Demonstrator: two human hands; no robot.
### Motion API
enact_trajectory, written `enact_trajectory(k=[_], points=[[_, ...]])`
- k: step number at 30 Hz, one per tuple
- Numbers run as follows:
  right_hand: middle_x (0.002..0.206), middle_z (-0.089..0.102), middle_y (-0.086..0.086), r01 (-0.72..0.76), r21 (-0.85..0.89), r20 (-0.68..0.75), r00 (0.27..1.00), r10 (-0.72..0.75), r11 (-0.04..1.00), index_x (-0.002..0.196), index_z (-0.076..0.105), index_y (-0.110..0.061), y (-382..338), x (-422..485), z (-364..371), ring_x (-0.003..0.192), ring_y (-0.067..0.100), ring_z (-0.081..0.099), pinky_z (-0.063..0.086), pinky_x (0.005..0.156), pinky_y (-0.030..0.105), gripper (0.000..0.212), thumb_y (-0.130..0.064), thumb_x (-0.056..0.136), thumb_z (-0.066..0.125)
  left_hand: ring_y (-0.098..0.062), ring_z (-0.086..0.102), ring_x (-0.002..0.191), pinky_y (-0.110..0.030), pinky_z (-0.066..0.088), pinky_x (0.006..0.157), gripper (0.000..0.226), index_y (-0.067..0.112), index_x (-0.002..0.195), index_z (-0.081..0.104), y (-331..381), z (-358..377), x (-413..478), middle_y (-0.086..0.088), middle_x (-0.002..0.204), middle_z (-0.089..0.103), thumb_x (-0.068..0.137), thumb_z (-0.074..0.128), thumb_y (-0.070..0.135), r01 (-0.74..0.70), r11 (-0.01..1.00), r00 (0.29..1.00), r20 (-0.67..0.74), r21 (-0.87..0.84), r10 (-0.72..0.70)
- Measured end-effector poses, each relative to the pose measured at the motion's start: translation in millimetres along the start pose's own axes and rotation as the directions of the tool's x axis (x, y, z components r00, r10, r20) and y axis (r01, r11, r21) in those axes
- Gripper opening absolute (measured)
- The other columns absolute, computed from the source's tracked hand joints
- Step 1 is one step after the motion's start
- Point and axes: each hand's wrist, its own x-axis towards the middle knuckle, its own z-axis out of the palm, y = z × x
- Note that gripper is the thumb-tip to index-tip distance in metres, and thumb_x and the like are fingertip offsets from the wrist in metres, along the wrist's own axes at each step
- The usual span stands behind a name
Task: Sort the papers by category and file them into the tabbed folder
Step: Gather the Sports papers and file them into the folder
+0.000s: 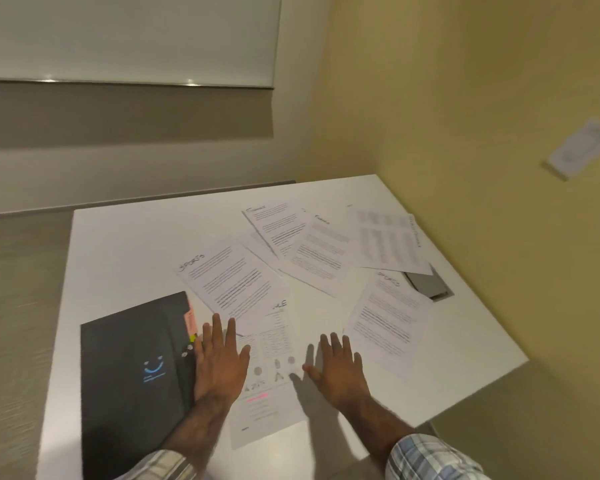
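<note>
Plaid sleeves (pixel 430 459) reach in and both hands lie flat, fingers spread, gripping nothing. Left hand (pixel 220 362) rests across the right edge of the black tabbed folder (pixel 129 375) and the nearest sheet (pixel 274 341); right hand (pixel 336 370) sits just beside that sheet on the white bench (pixel 118 244). More papers (pixel 229 275) lie scattered beyond, some overlapping.

A white table (pixel 125 237) stands in a corner. At 3 o'clock rises a yellow wall (pixel 482 81) bearing a pale plate (pixel 581 148). At 11 o'clock a glossy white board (pixel 125 32) hangs on a grey wall (pixel 118 157). At 9 o'clock lies a blurred wood-grain surface (pixel 14 306).
</note>
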Motion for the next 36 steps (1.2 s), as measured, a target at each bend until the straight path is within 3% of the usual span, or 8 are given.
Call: enact_trajectory(k=[4, 8, 15, 19, 23, 27, 31, 36], points=[[0.171, -0.003, 0.007, -0.033, 0.016, -0.080, 0.996, 0.034, 0.999, 0.163, 0.000, -0.019, 32.0, 0.9, -23.9, 0.157, 0.032, -0.009, 0.003, 0.124, 0.056, 0.118, -0.081, 0.064, -0.016, -0.033, -0.005, 0.157, -0.049, -0.001, 0.127, 0.070, 0.020, 0.163, -0.001, 43.7, -8.3, 9.2, -0.011, 0.169, -0.014, 0.101, 0.005, 0.053, -0.065, 0.998, 0.998, -0.014, -0.019, 0.064], [0.171, -0.003, 0.007, -0.043, 0.072, -0.142, 0.988, 0.053, 0.996, 0.163, 0.000, -0.020, 72.8, 15.4, -43.5, 0.157, 0.031, -0.008, 0.002, 0.124, 0.055, 0.114, -0.081, 0.067, -0.013, -0.030, -0.015, 0.156, -0.045, -0.011, 0.124, 0.071, 0.023, 0.159, -0.016, 88.8, -19.4, 21.3, -0.009, 0.166, -0.025, 0.102, 0.012, 0.055, -0.122, 0.993, 0.991, -0.052, 0.005, 0.122], [0.171, -0.004, 0.006, -0.012, 0.099, -0.142, 0.990, 0.026, 0.995, 0.163, -0.002, -0.021, 194.3, 59.0, -59.6, 0.157, 0.029, -0.009, 0.000, 0.124, 0.055, 0.108, -0.082, 0.074, -0.008, -0.029, -0.012, 0.156, -0.047, 0.000, 0.128, 0.073, 0.020, 0.161, -0.006, 188.8, 26.5, 48.1, -0.008, 0.167, -0.021, 0.105, 0.030, 0.050, -0.156, 0.986, 0.987, -0.024, 0.049, 0.158], [0.171, -0.004, 0.008, 0.003, 0.085, -0.108, 0.994, 0.006, 0.996, 0.163, -0.001, -0.018, 273.3, 89.0, -62.4, 0.157, 0.031, -0.008, 0.000, 0.124, 0.054, 0.085, -0.068, 0.099, 0.028, -0.030, -0.012, 0.156, -0.048, 0.001, 0.127, 0.071, 0.021, 0.162, -0.003, 248.0, 64.7, 53.6, -0.008, 0.168, -0.018, 0.104, 0.027, 0.050, -0.188, 0.977, 0.979, 0.099, 0.103, 0.178], [0.166, 0.022, 0.019, -0.022, 0.086, -0.124, 0.992, 0.033, 0.996, 0.161, 0.012, -0.012, 328.7, 111.6, -56.6, 0.154, 0.040, 0.017, 0.023, 0.121, 0.062, 0.090, -0.070, 0.095, 0.031, -0.035, 0.010, 0.156, -0.054, 0.010, 0.124, 0.080, 0.018, 0.161, 0.019, 289.4, 102.2, 45.9, -0.009, 0.169, 0.005, 0.093, 0.026, 0.058, -0.254, 0.955, 0.945, 0.253, 0.156, 0.210], [0.171, 0.004, 0.011, -0.070, 0.144, 0.025, 0.997, 0.067, 0.987, 0.162, 0.001, -0.011, 359.4, 134.2, -52.3, 0.157, 0.035, -0.003, 0.009, 0.123, 0.057, 0.095, -0.067, 0.096, 0.042, -0.039, -0.009, 0.156, -0.051, -0.004, 0.124, 0.086, 0.016, 0.161, -0.009, 307.2, 139.2, 37.7, -0.014, 0.161, -0.027, 0.099, 0.033, 0.058, -0.232, 0.956, 0.899, 0.416, 0.181, 0.139], [0.171, 0.000, 0.011, -0.053, 0.203, 0.053, 0.998, 0.043, 0.978, 0.161, -0.005, -0.010, 369.1, 153.8, -51.7, 0.156, 0.036, -0.009, 0.006, 0.123, 0.058, 0.103, -0.067, 0.093, 0.048, -0.045, -0.019, 0.152, -0.054, -0.005, 0.125, 0.092, 0.010, 0.157, -0.020, 315.2, 157.0, 26.3, -0.022, 0.153, -0.040, 0.101, 0.036, 0.057, -0.144, 0.960, 0.855, 0.518, 0.239, -0.001], [0.171, -0.006, 0.008, -0.017, 0.252, 0.071, 0.997, -0.001, 0.968, 0.161, -0.009, -0.013, 364.9, 160.4, -41.0, 0.156, 0.032, -0.012, 0.002, 0.126, 0.053, 0.106, -0.064, 0.092, 0.053, -0.054, -0.013, 0.150, -0.061, -0.004, 0.121, 0.099, 0.010, 0.156, -0.022, 332.1, 165.5, 21.9, -0.026, 0.159, -0.033, 0.097, 0.035, 0.065, -0.020, 0.963, 0.882, 0.459, 0.270, -0.110]])
